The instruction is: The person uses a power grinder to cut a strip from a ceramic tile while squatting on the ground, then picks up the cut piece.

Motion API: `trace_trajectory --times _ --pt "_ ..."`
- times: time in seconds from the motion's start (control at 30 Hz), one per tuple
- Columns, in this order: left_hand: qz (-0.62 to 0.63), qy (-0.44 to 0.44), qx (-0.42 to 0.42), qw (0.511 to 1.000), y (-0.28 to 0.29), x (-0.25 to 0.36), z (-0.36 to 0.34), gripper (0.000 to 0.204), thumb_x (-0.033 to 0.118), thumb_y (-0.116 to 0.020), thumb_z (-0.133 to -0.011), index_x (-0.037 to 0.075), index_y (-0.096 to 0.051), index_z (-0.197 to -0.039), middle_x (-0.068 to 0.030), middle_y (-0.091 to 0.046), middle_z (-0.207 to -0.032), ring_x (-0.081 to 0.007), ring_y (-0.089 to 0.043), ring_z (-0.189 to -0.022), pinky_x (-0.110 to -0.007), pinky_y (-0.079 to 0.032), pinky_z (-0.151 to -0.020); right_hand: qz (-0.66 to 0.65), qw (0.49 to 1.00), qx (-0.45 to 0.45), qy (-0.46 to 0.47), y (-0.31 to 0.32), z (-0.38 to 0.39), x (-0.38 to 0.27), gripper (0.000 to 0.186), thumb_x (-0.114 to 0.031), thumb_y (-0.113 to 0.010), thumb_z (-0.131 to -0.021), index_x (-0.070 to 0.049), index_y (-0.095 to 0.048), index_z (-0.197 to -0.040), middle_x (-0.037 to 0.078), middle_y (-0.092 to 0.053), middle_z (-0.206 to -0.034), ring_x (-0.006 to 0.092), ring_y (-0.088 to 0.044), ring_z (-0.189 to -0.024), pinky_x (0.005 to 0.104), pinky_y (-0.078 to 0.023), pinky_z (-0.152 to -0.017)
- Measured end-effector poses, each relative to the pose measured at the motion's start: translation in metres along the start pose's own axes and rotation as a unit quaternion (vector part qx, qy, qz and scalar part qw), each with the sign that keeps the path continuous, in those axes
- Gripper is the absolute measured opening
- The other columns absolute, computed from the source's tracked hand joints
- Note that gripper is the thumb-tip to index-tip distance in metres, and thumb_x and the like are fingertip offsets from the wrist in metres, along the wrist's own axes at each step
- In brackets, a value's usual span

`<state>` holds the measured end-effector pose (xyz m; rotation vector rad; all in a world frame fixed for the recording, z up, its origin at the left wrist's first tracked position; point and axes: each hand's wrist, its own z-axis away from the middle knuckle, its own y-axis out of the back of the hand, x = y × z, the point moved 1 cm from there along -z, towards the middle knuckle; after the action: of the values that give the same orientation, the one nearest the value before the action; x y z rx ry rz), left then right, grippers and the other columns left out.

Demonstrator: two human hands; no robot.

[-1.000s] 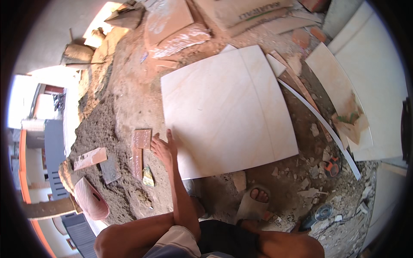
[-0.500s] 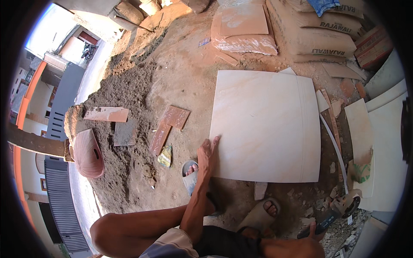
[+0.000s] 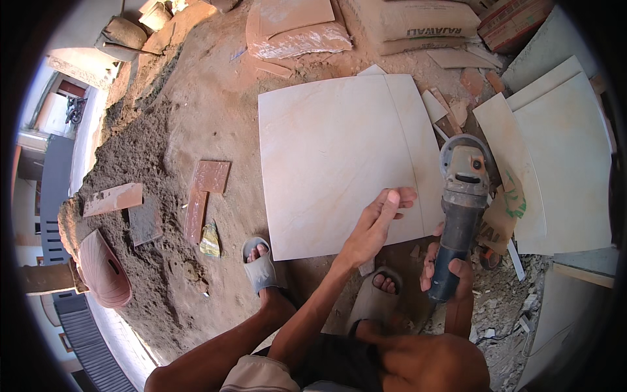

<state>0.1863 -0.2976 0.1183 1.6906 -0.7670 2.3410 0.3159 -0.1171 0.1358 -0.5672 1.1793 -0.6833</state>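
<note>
Free passage extends beyond the left hand (image 3: 371,230) and to its left, over the broad pale tile (image 3: 333,157). To its right, the angle grinder (image 3: 462,212), gripped by the right hand (image 3: 464,282), stands in the way. Beyond and outward of the right hand, further tiles (image 3: 565,163) bound the space; on the body side, 2 sandalled feet (image 3: 264,271) and the right knee (image 3: 457,359) restrict movement.

Right hand (image 3: 460,274) around grinder (image 3: 462,212); pale tile (image 3: 333,157)

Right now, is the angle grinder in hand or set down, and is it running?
In hand: the right hand grips the angle grinder by its rear end. Running or not: cannot tell.
</note>
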Motion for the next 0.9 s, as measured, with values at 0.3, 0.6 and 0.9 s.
trace_trajectory --times 0.3,0.6,0.9 --pt "0.167 0.079 -0.144 0.972 -0.026 -0.016 -0.018 0.082 0.065 -0.031 -0.111 -0.006 -0.051 -0.147 -0.0205 -0.064 -0.139 -0.0290 -0.067 -0.122 -0.043 -0.057 -0.102 -0.320 0.905 -0.266 -0.093 -0.020 -0.059 0.028 0.068 -0.032 -0.074 -0.092 -0.001 -0.037 -0.140 0.023 -0.062 -0.084 0.0354 -0.066 -0.060 0.0439 -0.055 -0.055" --pt "0.263 0.122 -0.070 0.955 -0.025 -0.020 -0.020 0.090 0.075 -0.032 -0.106 -0.002 -0.050 -0.149 -0.0170 -0.065 -0.129 -0.0266 -0.069 -0.112 -0.040 -0.059 -0.096 -0.293 0.922 -0.211 -0.141 -0.011 -0.071 0.035 0.067 -0.035 -0.075 -0.088 -0.001 -0.041 -0.136 0.020 -0.063 -0.084 0.0332 -0.067 -0.061 0.0424 -0.058 -0.056" --pt "0.023 0.048 0.060 0.997 0.041 0.002 -0.021 0.087 0.070 -0.020 -0.110 -0.003 -0.061 -0.134 -0.0199 -0.071 -0.121 -0.0284 -0.066 -0.117 -0.043 -0.053 -0.103 -0.027 0.987 -0.095 -0.128 -0.043 -0.091 0.025 0.061 -0.025 -0.078 -0.085 0.001 -0.046 -0.129 0.017 -0.065 -0.085 0.0284 -0.069 -0.063 0.0406 -0.059 -0.058"
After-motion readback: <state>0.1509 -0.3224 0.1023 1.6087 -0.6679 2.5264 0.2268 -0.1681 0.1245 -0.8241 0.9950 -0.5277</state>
